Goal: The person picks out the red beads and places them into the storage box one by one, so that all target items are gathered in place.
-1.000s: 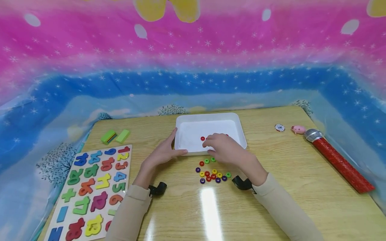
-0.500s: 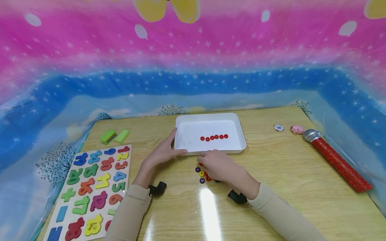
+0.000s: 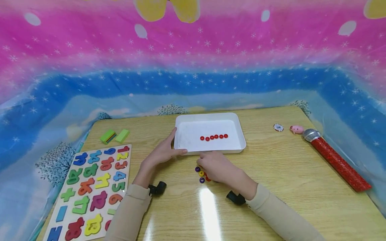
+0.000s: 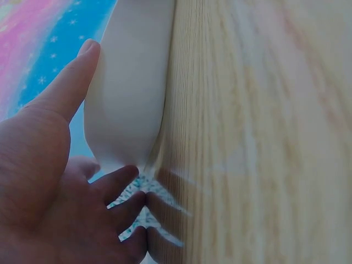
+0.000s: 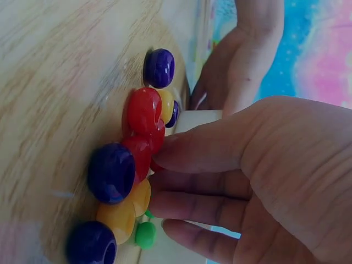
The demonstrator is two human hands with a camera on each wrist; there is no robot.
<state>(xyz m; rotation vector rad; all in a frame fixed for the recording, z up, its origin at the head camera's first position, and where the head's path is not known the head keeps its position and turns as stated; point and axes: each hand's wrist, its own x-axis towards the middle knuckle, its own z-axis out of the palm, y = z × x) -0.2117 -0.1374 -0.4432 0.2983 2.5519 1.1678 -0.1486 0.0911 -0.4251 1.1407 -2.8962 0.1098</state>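
My left hand (image 3: 163, 152) spans the near left corner of a white tray (image 3: 193, 147). Its thumb lies along the front wall and its straight fingers rest at the left side. Six-odd red beads aside, the tray floor is white; several red beads (image 3: 212, 137) form a row there. Just in front of the tray, my right hand (image 3: 217, 166) reaches down over loose beads and hides most of them. Up close in the right wrist view, its thumb and index finger pinch a red bead (image 5: 156, 166), mostly covered. Purple beads (image 5: 111, 173), yellow beads (image 5: 116, 221) and a green bead (image 5: 146, 235) lie around the fingertips.
A number puzzle board (image 3: 67, 182) lies at the left, with green blocks (image 3: 108, 136) behind it. At the right are a poker chip (image 3: 278, 127), a pink toy pig (image 3: 297, 129) and a red microphone (image 3: 337, 160). Patterned cloth surrounds the wooden table (image 3: 175, 214).
The right hand has moved from inside the tray back toward me, down to the loose beads, uncovering the red row. The left hand stays at the tray corner.
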